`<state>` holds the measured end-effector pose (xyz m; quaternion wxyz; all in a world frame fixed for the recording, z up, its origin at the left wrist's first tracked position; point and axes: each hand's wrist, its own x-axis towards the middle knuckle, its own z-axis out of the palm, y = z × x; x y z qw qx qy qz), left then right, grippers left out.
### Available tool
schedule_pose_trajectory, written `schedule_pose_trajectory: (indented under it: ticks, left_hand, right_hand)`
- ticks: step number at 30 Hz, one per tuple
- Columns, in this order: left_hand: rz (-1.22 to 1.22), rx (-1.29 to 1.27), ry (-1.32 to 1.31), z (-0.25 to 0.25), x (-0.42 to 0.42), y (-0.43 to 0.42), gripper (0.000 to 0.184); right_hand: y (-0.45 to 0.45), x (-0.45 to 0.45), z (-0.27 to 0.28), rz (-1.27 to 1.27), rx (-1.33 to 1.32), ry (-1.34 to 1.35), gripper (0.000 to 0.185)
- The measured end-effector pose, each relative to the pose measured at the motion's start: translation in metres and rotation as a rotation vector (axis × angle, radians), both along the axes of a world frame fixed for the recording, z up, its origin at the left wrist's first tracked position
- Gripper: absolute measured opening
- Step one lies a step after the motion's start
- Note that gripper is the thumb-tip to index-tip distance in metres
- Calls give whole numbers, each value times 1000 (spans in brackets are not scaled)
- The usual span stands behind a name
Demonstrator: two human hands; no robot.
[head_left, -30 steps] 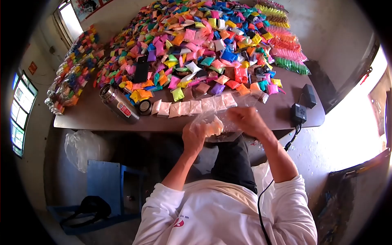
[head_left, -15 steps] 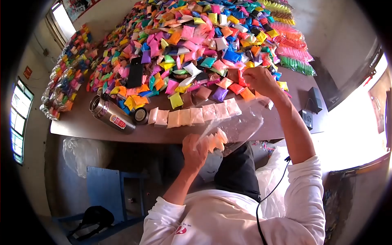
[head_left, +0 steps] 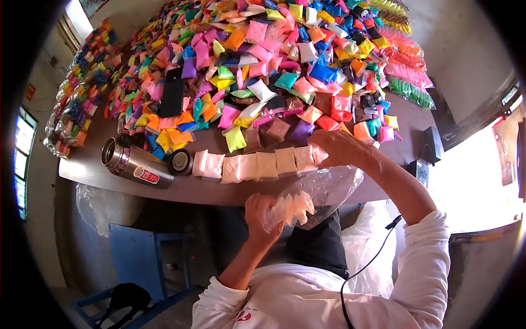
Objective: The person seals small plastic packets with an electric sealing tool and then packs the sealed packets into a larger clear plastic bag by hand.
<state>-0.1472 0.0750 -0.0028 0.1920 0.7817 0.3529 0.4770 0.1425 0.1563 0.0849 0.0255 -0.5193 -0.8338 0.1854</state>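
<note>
My left hand (head_left: 263, 218) is closed round the gathered part of a clear plastic bag (head_left: 334, 189), which has several peach packets (head_left: 296, 208) in it. The bag spreads out to the right over the table's front edge. My right hand (head_left: 337, 148) is at the right end of a row of pale packets (head_left: 249, 166) lying on the table, its fingers closed on the last pale packet (head_left: 318, 156). The row runs from the black lid beside the steel flask to my right hand.
A large heap of colourful packets (head_left: 285, 81) covers the back of the table (head_left: 208, 189). The open steel flask (head_left: 137, 164), black lid (head_left: 181, 162) and black phone (head_left: 172, 93) lie left. Black power boxes (head_left: 432, 145) are at right, a blue chair (head_left: 137, 255) below left.
My right hand first rose up and right from the bag, then came down to the right end of the row. My left hand still holds the bag, and the view has shifted.
</note>
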Motion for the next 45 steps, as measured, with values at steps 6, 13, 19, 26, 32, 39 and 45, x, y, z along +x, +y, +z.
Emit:
schedule_pose_trajectory:
  ticks: [6,13,19,26,32,39,45]
  left_hand:
    - [49,-56,43,0,4,0,30]
    - [42,-64,60,1,3,0,34]
    - [48,-50,55,1,2,0,36]
    - [34,-57,37,4,2,0,37]
    - [8,-62,55,2,-1,0,33]
    - [25,3,27,4,6,3,21]
    - [46,-140,18,16,7,2,19]
  right_hand:
    - [-3,2,4,15,214,41,57]
    - [-4,-20,38,-45,34,129,61]
    - [-5,-35,0,32,175,47,68]
    - [-3,-30,-2,42,186,-19,61]
    - [-34,-13,85,-456,259,480,48]
    - [-152,5,90,-224,0,788,54]
    - [-145,-37,56,-723,-257,633,47]
